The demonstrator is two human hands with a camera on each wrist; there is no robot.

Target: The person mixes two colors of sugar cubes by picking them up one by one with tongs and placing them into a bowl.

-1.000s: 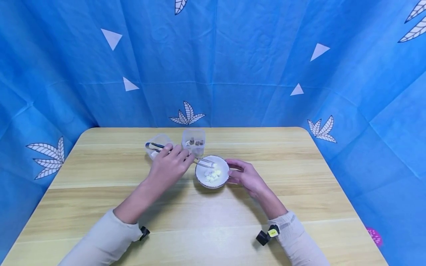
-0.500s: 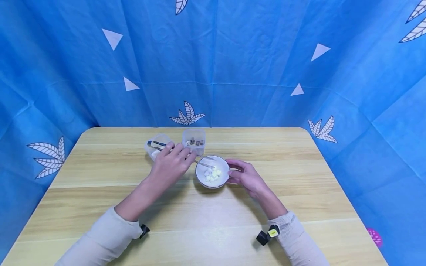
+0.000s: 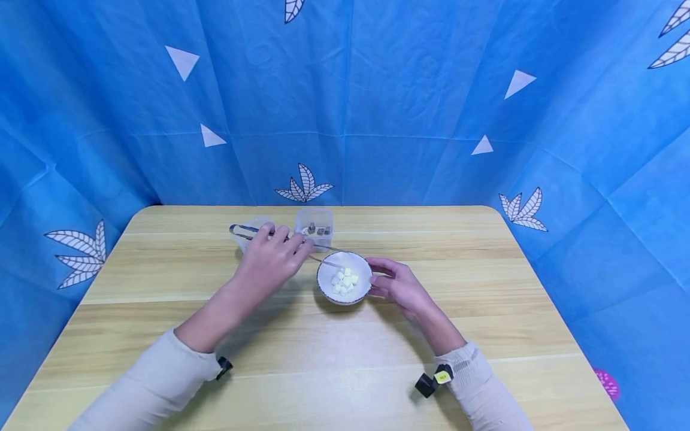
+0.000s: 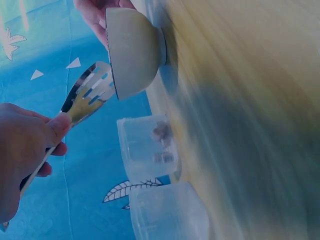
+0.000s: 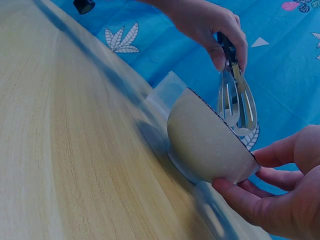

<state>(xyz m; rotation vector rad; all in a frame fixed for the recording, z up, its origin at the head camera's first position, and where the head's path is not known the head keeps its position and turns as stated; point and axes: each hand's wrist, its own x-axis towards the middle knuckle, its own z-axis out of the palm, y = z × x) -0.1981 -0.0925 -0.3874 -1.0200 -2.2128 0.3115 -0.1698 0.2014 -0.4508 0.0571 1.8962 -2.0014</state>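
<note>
The right hand (image 3: 396,284) has fingers and thumb clamped on a white bowl (image 3: 327,278) of pale cubes (image 3: 345,280) on the table (image 3: 377,359); the left hand (image 3: 272,257) grips metal tongs (image 4: 80,107), their ends parted over the bowl; just past them I see two clear tubs (image 4: 137,145), one holding brown pieces (image 3: 320,231); a blue curtain (image 3: 409,90) hangs behind.

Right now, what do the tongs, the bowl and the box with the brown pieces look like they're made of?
Tongs: metal, perhaps stainless steel, polished, going by the bright, mirror-like reflections.
Bowl: probably ceramic, smooth and pale with a dark rim line, though plastic is possible.
Box: likely plastic, slightly cloudy; the brown pieces show through its wall.
</note>
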